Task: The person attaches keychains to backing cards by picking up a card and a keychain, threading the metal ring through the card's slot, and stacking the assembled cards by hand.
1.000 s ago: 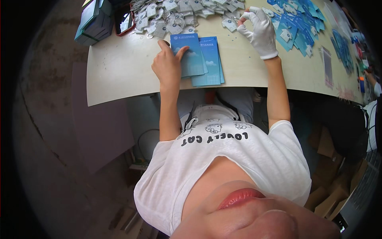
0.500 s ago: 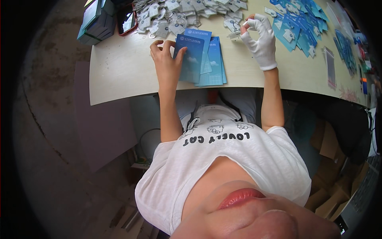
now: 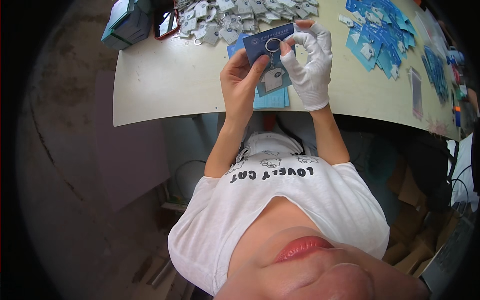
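My bare left hand (image 3: 240,77) grips a blue printed card (image 3: 255,45) by its left side, thumb on its face, and holds it tilted above the table. My right hand (image 3: 311,65), in a white glove with bare thumb and fingertip, pinches the ring of a keychain (image 3: 273,79) near the card's upper right. The keychain's short chain and white shirt-shaped tag hang in front of the card. Below the raised card lie more blue cards (image 3: 272,100), partly hidden by it and my hands.
Many shirt-shaped keychains (image 3: 230,22) lie heaped at the back. Blue cards with keychains (image 3: 380,35) spread at the back right. A banded stack of cards (image 3: 125,27) and a red-edged phone (image 3: 165,22) sit at the back left. Clear sleeves (image 3: 416,92) lie at right.
My left hand has lifted a card off the pile and moved right. My right hand has brought a keychain leftward from the heap, over the card.
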### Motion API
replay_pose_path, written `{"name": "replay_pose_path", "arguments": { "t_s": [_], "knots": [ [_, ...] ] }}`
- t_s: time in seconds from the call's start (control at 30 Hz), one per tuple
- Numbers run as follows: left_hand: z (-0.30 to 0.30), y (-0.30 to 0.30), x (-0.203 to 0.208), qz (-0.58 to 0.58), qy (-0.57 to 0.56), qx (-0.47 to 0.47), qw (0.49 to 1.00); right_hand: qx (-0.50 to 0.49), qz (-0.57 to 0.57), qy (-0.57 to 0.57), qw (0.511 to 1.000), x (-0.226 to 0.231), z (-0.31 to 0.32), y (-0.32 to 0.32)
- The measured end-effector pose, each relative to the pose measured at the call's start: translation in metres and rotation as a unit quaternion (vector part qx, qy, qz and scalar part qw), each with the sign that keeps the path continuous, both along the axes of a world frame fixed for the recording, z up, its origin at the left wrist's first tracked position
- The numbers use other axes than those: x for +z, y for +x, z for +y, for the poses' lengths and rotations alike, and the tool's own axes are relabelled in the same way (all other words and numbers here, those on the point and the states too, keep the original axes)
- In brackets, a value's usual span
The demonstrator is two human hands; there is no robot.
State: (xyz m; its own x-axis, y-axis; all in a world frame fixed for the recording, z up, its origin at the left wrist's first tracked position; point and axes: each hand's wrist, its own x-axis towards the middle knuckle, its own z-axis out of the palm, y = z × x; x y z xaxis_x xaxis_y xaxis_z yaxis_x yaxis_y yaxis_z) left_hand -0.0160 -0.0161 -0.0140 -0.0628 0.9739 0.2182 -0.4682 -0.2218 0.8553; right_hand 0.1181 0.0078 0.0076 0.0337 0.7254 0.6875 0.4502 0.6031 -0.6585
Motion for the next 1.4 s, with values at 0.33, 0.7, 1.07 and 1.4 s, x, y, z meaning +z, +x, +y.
{"name": "replay_pose_path", "arguments": {
  "t_s": [0.33, 0.7, 1.07, 1.4],
  "knots": [
    [0.000, 0.014, 0.005, -0.015, -0.022, 0.076, 0.997, 0.015, 0.042, -0.043, 0.998, -0.007, -0.006, 0.003],
    [0.001, 0.015, 0.010, -0.023, 0.024, 0.058, 0.998, 0.174, 0.273, -0.106, 0.940, 0.009, -0.010, -0.011],
    [0.022, -0.006, -0.027, 0.497, 0.175, 0.217, 0.822, 0.136, 0.229, -0.142, 0.953, -0.026, 0.014, 0.062],
    [0.047, -0.030, -0.050, 0.729, 0.020, 0.216, 0.649, -0.070, -0.341, 0.004, 0.938, -0.018, 0.103, 0.123]
  ]
}}
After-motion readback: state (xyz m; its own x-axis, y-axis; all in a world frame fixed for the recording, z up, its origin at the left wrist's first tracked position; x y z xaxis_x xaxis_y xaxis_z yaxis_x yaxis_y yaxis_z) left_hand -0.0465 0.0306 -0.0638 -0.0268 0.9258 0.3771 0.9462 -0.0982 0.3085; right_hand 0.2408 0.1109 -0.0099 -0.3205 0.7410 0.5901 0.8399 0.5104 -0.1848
